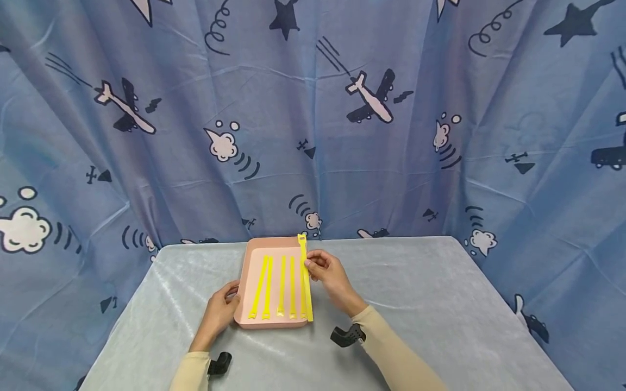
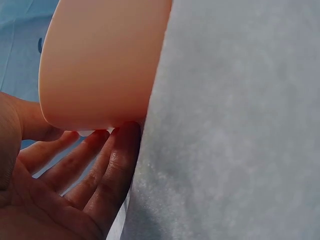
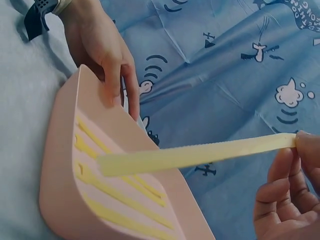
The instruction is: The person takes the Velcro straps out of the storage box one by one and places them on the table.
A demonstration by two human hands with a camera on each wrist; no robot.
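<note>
A shallow pink tray [image 1: 271, 326] sits on the table with several yellow cable ties [image 1: 292, 288] lying lengthwise inside, side by side. My left hand [image 1: 220, 310] holds the tray's left wall; the right wrist view shows its thumb inside the rim and its fingers outside. Between thumb and fingertips, my right hand [image 1: 333, 277] pinches another yellow cable tie [image 3: 200, 156] near one end. This strip extends over the tray's right side in the head view, its slotted head pointing to the far edge. In the left wrist view, the tray wall [image 2: 102, 65] partly hides the left fingertips.
A pale grey cloth covers the table [image 1: 415, 304]. Behind it hangs a blue curtain [image 1: 293, 136] printed with planes, stars and clouds. Each wrist wears a black band device [image 1: 348, 335], just behind the hand.
</note>
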